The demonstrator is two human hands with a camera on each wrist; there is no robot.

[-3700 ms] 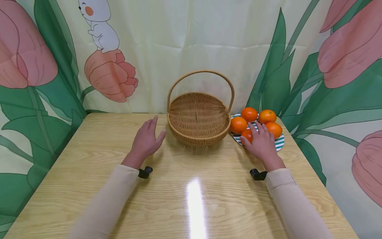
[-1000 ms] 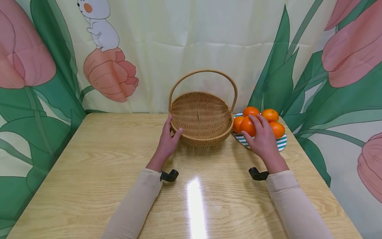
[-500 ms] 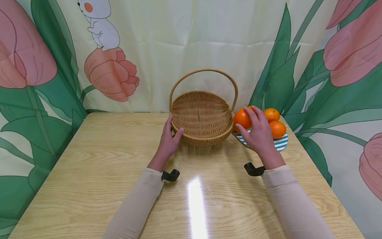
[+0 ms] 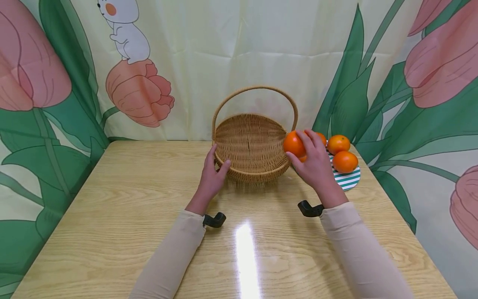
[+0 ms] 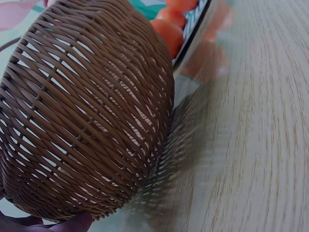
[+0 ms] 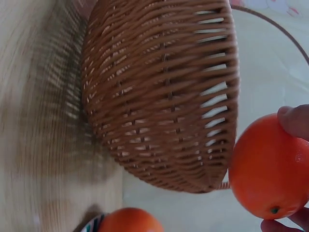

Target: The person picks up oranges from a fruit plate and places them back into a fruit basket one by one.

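Note:
A round wicker basket (image 4: 250,143) with an arched handle stands at the back of the table, its inside showing bare weave. My left hand (image 4: 212,176) grips its left rim, thumb in front and fingers along the side; just the fingertips show in the left wrist view. My right hand (image 4: 311,160) holds an orange (image 4: 293,144) at the basket's right rim, above table height. The same orange (image 6: 273,169) appears pinched between thumb and fingers in the right wrist view, close to the rim. Several oranges lie on a striped plate (image 4: 348,181), partly hidden behind my right hand.
The wooden table (image 4: 149,182) ends at a patterned curtain (image 4: 186,74) just behind the basket. An uncovered orange (image 4: 345,162) sits at the plate's right side, close to the table's right edge. Light reflects off the tabletop in front.
My right hand has taken an orange off the plate, raised it and carried it left to the basket's rim. Earlier my left hand moved right onto the basket; it has since stayed there.

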